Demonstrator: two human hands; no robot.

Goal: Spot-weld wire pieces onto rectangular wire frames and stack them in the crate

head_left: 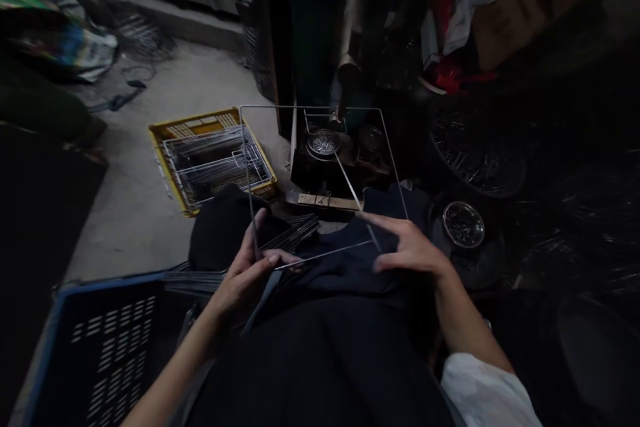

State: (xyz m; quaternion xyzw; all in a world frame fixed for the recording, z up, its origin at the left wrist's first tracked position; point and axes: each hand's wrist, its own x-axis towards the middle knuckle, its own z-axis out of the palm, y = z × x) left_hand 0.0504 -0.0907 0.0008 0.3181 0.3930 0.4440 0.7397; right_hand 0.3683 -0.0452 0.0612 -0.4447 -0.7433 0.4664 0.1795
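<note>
A thin wire frame, bent into a large rectangle, is held over my lap. My left hand grips its near left corner, thumb and fingers closed on the wire. My right hand is at the near right side, its index finger and thumb stretched apart around a slanting thin metal rod. The frame's right side runs down behind that hand; whether its curled fingers touch the wire is hidden. Ahead, a round dish of small metal pieces sits below a machine's vertical part.
A yellow crate of wire frames stands on the floor ahead left. Bundled wires lie across my lap beside a blue crate. To my right are a metal bowl and a large dark basin holding small metal parts.
</note>
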